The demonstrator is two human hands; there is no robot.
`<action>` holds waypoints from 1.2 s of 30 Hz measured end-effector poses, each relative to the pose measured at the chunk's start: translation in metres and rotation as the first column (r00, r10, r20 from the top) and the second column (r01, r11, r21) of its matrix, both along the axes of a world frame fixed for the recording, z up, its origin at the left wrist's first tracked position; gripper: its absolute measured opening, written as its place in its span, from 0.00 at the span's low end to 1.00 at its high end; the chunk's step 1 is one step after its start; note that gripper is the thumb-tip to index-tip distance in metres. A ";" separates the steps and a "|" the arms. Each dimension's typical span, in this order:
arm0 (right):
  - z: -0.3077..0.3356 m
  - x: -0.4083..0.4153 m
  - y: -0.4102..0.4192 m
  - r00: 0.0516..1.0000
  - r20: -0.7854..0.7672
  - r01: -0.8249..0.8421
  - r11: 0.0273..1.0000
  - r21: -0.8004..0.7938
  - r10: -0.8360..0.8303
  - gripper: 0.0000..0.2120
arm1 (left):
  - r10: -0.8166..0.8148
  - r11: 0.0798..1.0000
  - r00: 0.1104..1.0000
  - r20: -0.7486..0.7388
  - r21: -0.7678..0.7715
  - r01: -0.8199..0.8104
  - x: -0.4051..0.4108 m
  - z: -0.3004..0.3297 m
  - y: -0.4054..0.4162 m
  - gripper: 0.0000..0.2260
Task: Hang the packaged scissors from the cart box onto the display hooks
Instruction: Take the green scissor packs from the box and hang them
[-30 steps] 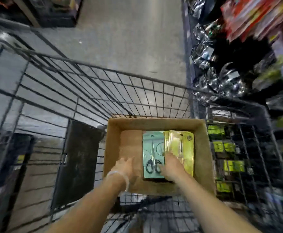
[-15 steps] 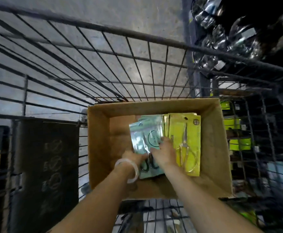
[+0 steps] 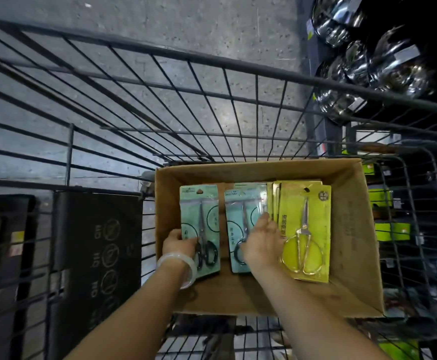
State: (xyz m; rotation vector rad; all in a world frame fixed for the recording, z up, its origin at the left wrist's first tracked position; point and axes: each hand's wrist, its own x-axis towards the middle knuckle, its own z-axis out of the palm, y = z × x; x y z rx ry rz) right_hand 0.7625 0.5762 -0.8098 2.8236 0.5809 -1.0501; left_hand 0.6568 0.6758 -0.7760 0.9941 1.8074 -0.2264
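Cardboard box in wire cart, toward cart's near right corner. Left hand at box's left wall, fingers curled round lower left edge of a teal scissors pack, thumb on its front; pack tilted up off box floor, black handles toward near edge. White bangle on left wrist. Right hand mid-box, palm up, fingers roughly straight and together, slid along right edge of 2nd teal pack stack, between it & yellow pack stack; can't tell if pinching anything. Yellow stack flat by box's right wall, gold-handled scissors on top pack. Dark panel w/ round symbols at cart's left side. Shiny steel pots on shelving beyond cart's far right corner.
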 end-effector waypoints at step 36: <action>0.324 -0.050 -0.403 0.386 -0.298 0.556 -0.038 0.830 -0.873 0.21 | -0.781 0.529 0.299 0.548 0.326 0.784 0.083 0.267 -0.317 0.07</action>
